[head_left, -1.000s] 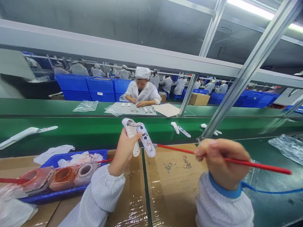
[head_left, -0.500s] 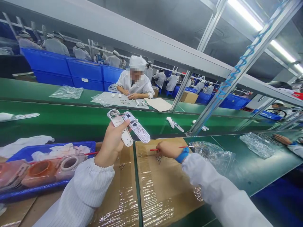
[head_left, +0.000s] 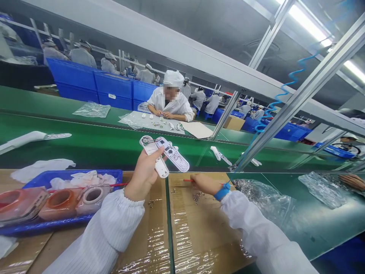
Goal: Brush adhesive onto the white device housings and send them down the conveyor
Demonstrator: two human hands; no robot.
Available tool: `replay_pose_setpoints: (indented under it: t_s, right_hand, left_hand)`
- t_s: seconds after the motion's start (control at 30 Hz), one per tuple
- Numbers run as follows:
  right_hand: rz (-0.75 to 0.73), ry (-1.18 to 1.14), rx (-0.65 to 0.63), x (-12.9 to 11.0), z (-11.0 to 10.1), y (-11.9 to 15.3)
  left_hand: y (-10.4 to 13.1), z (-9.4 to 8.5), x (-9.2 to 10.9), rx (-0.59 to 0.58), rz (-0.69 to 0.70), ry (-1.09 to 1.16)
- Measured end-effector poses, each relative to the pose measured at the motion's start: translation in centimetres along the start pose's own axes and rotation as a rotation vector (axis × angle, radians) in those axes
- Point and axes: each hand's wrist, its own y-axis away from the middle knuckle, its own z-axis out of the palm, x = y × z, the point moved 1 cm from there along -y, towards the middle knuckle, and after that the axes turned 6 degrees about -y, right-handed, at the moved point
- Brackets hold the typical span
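My left hand [head_left: 145, 173] holds up an opened white device [head_left: 164, 154], its two long shell halves spread in a V with a circuit board showing inside. My right hand [head_left: 204, 183] rests low on the taped cardboard mat [head_left: 196, 228], fingers closed on a thin red tool [head_left: 188, 180] whose tip points left. A small pile of tiny metal screws [head_left: 196, 196] lies on the cardboard just below that hand. A blue band sits on my right wrist.
A blue tray [head_left: 68, 222] at left holds tape rolls and white cloths. The green conveyor [head_left: 99, 146] beyond carries more white devices [head_left: 221, 155]. A person in white sits across it. Clear plastic bags [head_left: 256, 190] lie to the right; another person's hand [head_left: 353, 180] shows at far right.
My right hand dropped from chest height down to the cardboard beside the screws, taking the red tool with it. The view swung rightward. My left hand kept the device raised.
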Motion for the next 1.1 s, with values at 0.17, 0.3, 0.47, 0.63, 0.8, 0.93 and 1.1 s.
replay_pose_setpoints:
  t_s: [0.17, 0.3, 0.47, 0.63, 0.8, 0.93, 1.1]
  right_hand:
    - [-0.019, -0.298, 0.314, -2.5, -5.3, 1.5]
    - [-0.103, -0.527, 0.326, -7.2, -6.5, 2.2]
    - [-0.106, -0.630, 0.291, -11.1, -5.0, 0.8]
    - [-0.064, -0.621, 0.295, -11.8, -4.5, -0.1]
    - [-0.020, -0.607, 0.303, -12.1, -4.2, -0.2]
    - [0.002, -0.618, 0.306, -11.6, -4.4, -0.6]
    - [0.058, -0.630, 0.262, -9.3, -5.2, -2.3]
  left_hand:
    - [-0.2, 0.0, -0.8, 0.047, -0.031, 0.095]
    - [0.0, 0.3, -1.8, 0.093, 0.080, 0.172]
    - [0.9, 0.6, -2.2, 0.146, 0.238, 0.199]
    - [1.0, 0.5, -2.2, 0.145, 0.363, 0.176]
    - [0.6, 0.2, -3.0, 0.211, 0.456, 0.045]
    - [0.3, 0.6, -3.5, 0.262, 0.475, -0.012]
    - [-1.3, 2.6, -4.4, 0.335, 0.427, -0.096]
